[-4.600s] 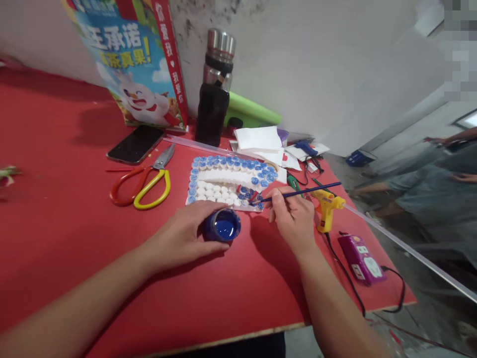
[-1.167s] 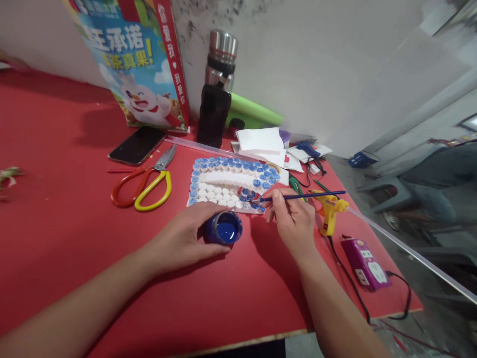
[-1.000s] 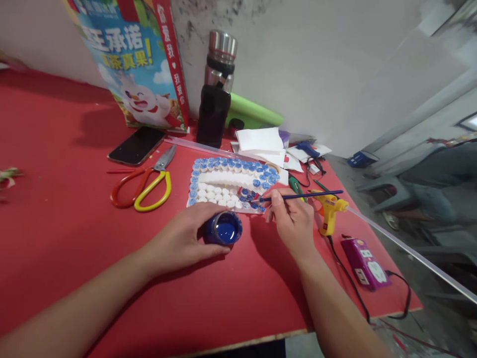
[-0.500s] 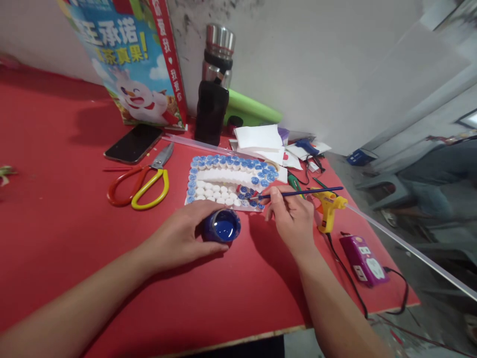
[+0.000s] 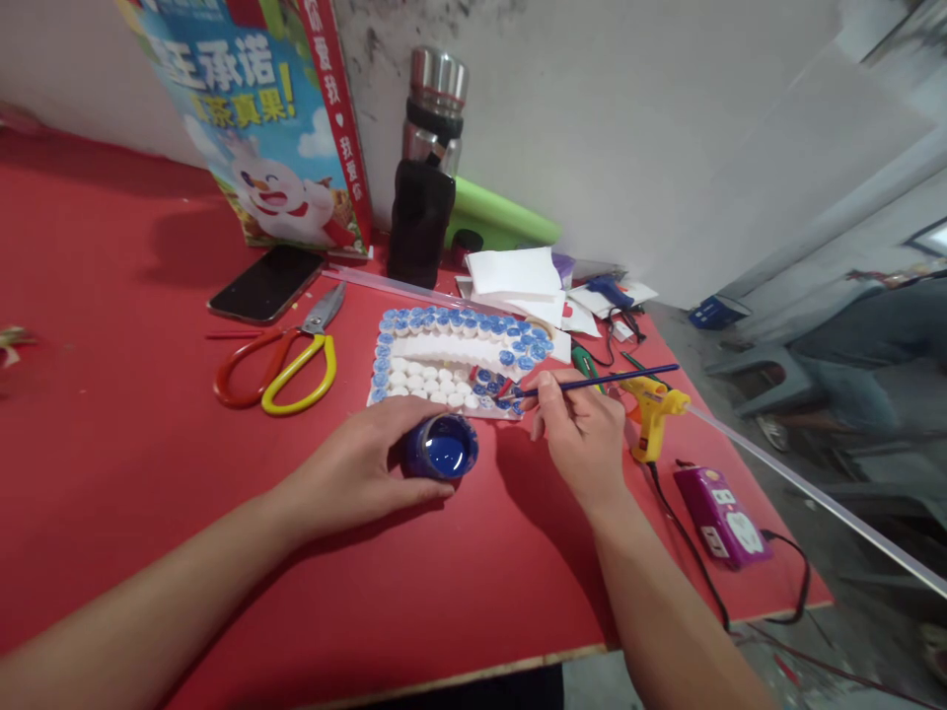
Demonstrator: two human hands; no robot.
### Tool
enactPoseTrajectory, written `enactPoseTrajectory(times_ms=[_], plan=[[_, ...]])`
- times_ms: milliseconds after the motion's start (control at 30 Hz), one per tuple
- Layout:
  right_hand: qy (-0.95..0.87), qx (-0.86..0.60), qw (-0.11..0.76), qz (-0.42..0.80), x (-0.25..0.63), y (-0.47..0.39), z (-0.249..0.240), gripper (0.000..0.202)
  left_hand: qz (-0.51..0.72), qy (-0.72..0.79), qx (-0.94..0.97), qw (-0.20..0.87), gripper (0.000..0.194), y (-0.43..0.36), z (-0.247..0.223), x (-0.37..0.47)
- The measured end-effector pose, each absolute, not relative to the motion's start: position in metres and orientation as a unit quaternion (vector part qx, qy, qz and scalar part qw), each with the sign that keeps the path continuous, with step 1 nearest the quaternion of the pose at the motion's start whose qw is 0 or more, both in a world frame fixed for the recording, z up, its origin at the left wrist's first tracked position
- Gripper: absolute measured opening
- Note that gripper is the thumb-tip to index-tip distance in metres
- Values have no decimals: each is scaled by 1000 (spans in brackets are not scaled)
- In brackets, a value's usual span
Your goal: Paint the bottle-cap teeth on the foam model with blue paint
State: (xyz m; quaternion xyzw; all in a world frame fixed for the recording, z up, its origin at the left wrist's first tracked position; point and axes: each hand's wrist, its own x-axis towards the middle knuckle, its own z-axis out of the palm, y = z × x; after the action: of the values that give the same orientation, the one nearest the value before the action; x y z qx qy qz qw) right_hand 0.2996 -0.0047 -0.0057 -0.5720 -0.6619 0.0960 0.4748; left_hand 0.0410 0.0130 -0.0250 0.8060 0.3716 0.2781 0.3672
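My left hand [image 5: 385, 459] is wrapped round a small jar of blue paint [image 5: 448, 450], whose open top faces me. A slim dark-blue paintbrush [image 5: 603, 381] is pinched in my right hand [image 5: 577, 424], its bristles down at the lower right part of a white craft piece [image 5: 436, 348]. Small round white pieces cover that craft piece in rows. Those along its top, left edge and right end are blue, and several at the lower right are darker blue. Many in the lower left are white. The jar stands just in front of its near edge.
Scissors [image 5: 285, 370] and a phone [image 5: 266, 284] lie left. Behind stand a printed bag [image 5: 273, 128], a steel bottle [image 5: 436, 89] and a black case [image 5: 420, 222], near white papers [image 5: 516, 274]. A yellow glue gun [image 5: 652, 414] and purple power box [image 5: 723, 518] sit right.
The brush tip has shifted slightly to the right over the dark-blue pieces. My left hand and the paint jar stay practically in place.
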Motion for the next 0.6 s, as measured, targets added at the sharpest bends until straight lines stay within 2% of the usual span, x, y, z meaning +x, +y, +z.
enactPoseTrajectory(times_ms=[167, 600], plan=[[-660, -573, 477, 94, 299, -6, -4, 35, 281, 371, 809, 360, 56, 14, -26, 41], [-655, -570, 485, 104, 299, -6, -7, 29, 277, 368, 808, 367, 55, 13, -25, 40]])
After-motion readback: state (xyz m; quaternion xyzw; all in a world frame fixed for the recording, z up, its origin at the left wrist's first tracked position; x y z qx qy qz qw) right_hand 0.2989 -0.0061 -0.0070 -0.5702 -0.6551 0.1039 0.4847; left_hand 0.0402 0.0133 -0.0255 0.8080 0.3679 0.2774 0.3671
